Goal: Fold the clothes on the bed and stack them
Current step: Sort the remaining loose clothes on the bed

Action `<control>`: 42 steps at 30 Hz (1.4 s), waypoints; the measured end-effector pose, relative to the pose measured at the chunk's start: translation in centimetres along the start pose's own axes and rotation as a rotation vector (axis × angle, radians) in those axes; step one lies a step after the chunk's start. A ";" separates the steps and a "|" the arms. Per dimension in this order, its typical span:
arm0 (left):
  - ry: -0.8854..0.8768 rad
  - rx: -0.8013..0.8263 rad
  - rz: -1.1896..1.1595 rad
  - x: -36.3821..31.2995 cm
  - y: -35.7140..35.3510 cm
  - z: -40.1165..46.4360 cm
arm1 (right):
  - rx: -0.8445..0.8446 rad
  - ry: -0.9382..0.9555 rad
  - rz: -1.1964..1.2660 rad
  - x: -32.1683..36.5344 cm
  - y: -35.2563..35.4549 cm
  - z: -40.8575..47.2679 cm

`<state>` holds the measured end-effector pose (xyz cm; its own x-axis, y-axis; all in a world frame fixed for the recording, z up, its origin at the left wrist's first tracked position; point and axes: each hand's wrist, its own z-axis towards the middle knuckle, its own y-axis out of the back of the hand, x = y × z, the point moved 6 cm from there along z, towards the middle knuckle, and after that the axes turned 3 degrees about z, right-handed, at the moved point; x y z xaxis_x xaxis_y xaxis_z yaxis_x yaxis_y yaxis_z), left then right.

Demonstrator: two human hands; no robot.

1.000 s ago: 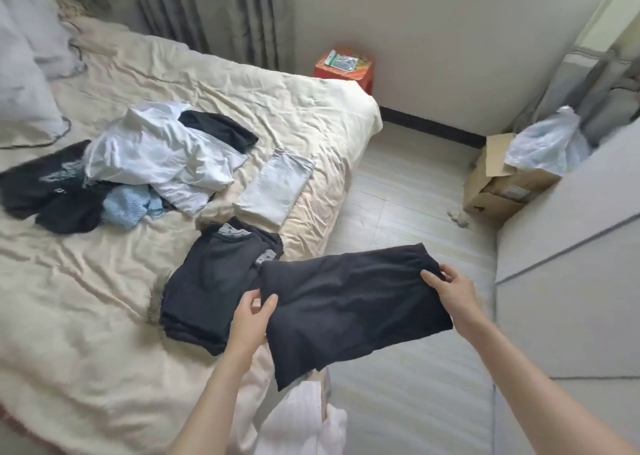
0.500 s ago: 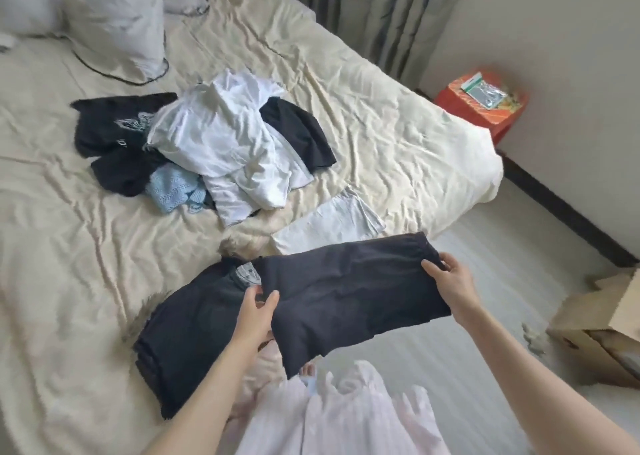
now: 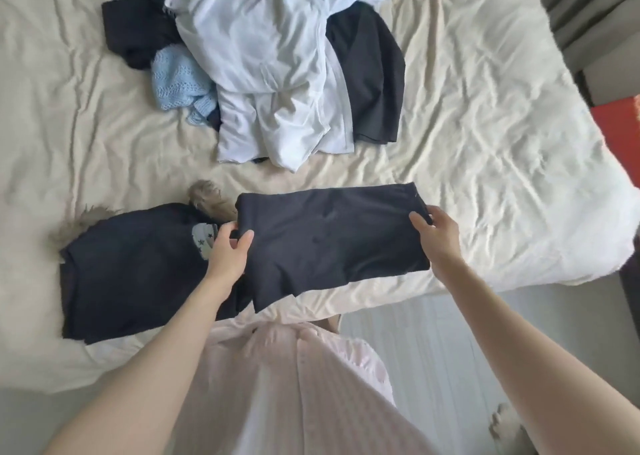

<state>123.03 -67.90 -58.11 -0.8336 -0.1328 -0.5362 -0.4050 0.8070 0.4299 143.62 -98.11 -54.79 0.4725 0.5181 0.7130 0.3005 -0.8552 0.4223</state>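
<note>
I hold a folded dark garment (image 3: 329, 236) over the near edge of the bed (image 3: 485, 143). My left hand (image 3: 228, 250) pinches its left edge, and my right hand (image 3: 436, 236) grips its right edge. To the left lies a stack of folded dark clothes (image 3: 128, 267) with a patterned label showing. Further back sits an unfolded heap: a white shirt (image 3: 263, 66), a black piece (image 3: 370, 73), a light blue knit (image 3: 180, 80) and a dark printed top (image 3: 135, 25).
A furry tuft (image 3: 207, 198) pokes out behind the stack. A red stool (image 3: 620, 132) stands at the right beside the bed. Pale floor (image 3: 433, 350) runs below the bed edge, and my pink striped clothing fills the bottom centre.
The view has swung down over the bed. Both hands have carried the dark garment from over the floor to above the bed edge, covering the small folded white piece.
</note>
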 end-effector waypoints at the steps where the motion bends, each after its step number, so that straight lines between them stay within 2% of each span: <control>1: 0.016 -0.023 -0.002 0.1 -0.4 0.6 | 0.015 0.004 -0.022 -0.1 0.1 1.2; 4: 0.039 -0.067 0.057 0.5 -1.7 2.3 | 0.073 0.005 -0.082 -1.2 -0.2 4.5; 7: 0.033 -0.115 0.169 0.9 -2.9 3.2 | 0.093 -0.074 -0.118 -2.9 -1.1 6.4; 10: -0.107 -0.206 0.374 -0.3 -3.4 2.7 | 0.051 -0.134 -0.200 -3.7 -1.8 7.1; 11: -0.220 -0.259 0.512 -1.1 -3.6 2.0 | 0.011 -0.051 -0.302 -3.3 -1.8 7.0; 13: -0.509 -0.335 0.768 -2.9 -4.7 0.2 | -0.051 0.315 -0.609 -0.9 -2.3 5.7; 15: -0.697 -0.266 0.936 -3.4 -6.6 -1.0 | 0.028 0.673 -0.840 0.3 -4.2 3.5; 16: -0.697 -0.163 1.023 -2.9 -7.7 -1.1 | 0.130 0.765 -0.929 0.1 -5.2 2.7; 18: -0.592 0.015 1.224 -1.0 -9.4 -0.4 | 0.361 0.789 -1.121 -1.8 -6.6 1.9; 21: -0.476 0.078 1.370 0.3 -10.2 0.5 | 0.515 0.686 -1.355 -4.7 -7.0 2.4; 25: -0.423 0.066 1.266 -0.9 -9.7 -0.1 | 0.536 0.646 -1.347 -3.8 -7.3 2.0; 30: -0.463 -0.071 0.895 -0.2 -6.4 -5.8 | 0.527 0.804 -1.256 1.1 -8.8 -3.5; 36: -0.444 -0.268 0.773 4.2 2.9 -12.9 | 0.568 1.051 -1.161 6.1 -13.1 -14.0; 42: -0.360 -0.438 0.600 11.6 13.8 -18.5 | 0.638 1.156 -1.252 5.8 -20.0 -25.3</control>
<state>100.84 -69.00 -44.95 -0.8136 0.5019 -0.2936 -0.1016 0.3745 0.9217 119.43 -78.35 -44.92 -0.9202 0.2710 0.2823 0.3535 0.2662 0.8968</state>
